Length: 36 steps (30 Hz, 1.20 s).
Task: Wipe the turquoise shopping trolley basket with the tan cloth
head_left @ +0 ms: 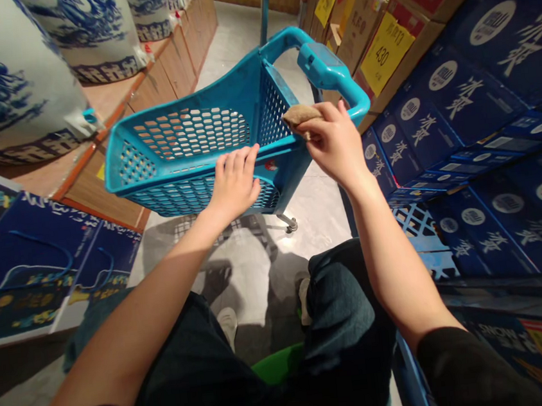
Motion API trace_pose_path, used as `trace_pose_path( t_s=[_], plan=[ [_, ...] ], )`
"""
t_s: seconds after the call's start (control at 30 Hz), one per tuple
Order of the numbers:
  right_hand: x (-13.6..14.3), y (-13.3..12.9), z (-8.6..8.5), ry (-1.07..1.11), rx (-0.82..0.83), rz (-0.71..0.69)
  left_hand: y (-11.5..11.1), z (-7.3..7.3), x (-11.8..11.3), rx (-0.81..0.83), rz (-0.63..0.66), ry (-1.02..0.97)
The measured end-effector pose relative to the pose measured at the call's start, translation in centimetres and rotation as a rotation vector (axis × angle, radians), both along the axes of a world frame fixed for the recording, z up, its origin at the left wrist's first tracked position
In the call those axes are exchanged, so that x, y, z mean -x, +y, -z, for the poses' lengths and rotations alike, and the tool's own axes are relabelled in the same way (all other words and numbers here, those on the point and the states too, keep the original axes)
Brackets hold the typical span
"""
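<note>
A blue plastic shopping cart (222,105) with a honeycomb-holed basket stands in front of my knees. My left hand (234,181) lies on the basket's near rim, fingers stretched out over the edge, holding nothing. In my right hand (334,138) is a bunched brown cloth (301,116), pinched between thumb and fingers. The cloth is at the rim near the handle end of the basket. Just beyond that hand rises the blue handle (325,61) with its boxy middle piece. Part of the cloth is hidden by my fingers.
Large blue-and-white jars (1,83) line a wooden shelf at left, with dark blue gift bags (29,254) below. Stacked blue cartons (458,93) and brown boxes with a yellow price sign (385,52) crowd the right. A green seat (281,363) shows between my legs.
</note>
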State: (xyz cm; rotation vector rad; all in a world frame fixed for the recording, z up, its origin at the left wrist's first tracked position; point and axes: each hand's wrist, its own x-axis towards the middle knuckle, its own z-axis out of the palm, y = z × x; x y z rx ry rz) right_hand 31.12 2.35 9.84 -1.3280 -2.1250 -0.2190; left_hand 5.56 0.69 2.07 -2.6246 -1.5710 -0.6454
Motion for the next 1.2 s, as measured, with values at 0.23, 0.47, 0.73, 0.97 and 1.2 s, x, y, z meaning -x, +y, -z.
trace_pose_path(
  t_s=[0.23,0.47,0.73,0.97,1.2],
  plan=[
    [0.3,0.1,0.5,0.023,0.000,-0.004,0.0,0.2,0.0,-0.011,0.011,-0.021],
    [1.8,-0.6,0.0,-0.058,0.044,-0.071,0.0,0.0,0.1,-0.001,0.011,-0.006],
    [0.8,0.2,0.1,0.013,0.036,0.063,0.0,0.0,0.0,-0.019,0.010,0.011],
    [2.6,-0.5,0.6,-0.065,0.027,-0.004,0.2,0.2,0.0,-0.031,0.001,0.022],
    [-1.5,1.4,0.1,0.065,-0.035,0.167,0.1,0.0,0.1,-0.018,0.014,0.029]
  ],
)
